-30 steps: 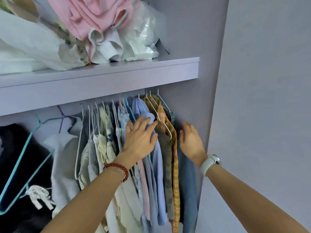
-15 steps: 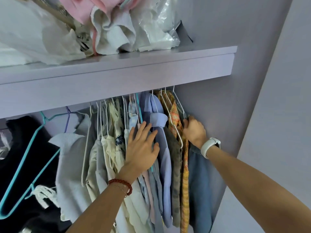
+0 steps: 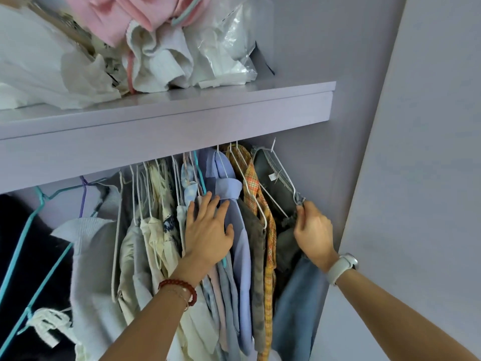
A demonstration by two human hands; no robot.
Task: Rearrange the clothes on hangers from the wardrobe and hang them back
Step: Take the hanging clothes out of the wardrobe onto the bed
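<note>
A row of clothes on thin wire hangers fills the wardrobe under a lilac shelf [image 3: 234, 118]. My left hand [image 3: 208, 230] lies flat with fingers spread on the light blue shirt [image 3: 239, 246], pressing the row leftward. My right hand [image 3: 313, 231] pinches the lower corner of the white wire hanger [image 3: 282, 175] that carries the dark grey denim garment [image 3: 273, 183] at the row's far right, tilting it out from the plaid orange shirt [image 3: 268, 230]. The rail itself is hidden behind the shelf front.
The wardrobe's side wall [image 3: 333, 191] stands just right of the denim garment, and a door panel [image 3: 416, 204] lies further right. Bundled white, pink and plastic-wrapped fabrics [image 3: 156, 48] pile on the shelf. A black garment on a teal hanger [image 3: 28, 243] hangs far left.
My right hand went from reaching behind the last garment to pinching its hanger corner and pulling it outward. My left hand stayed pressed on the blue shirt.
</note>
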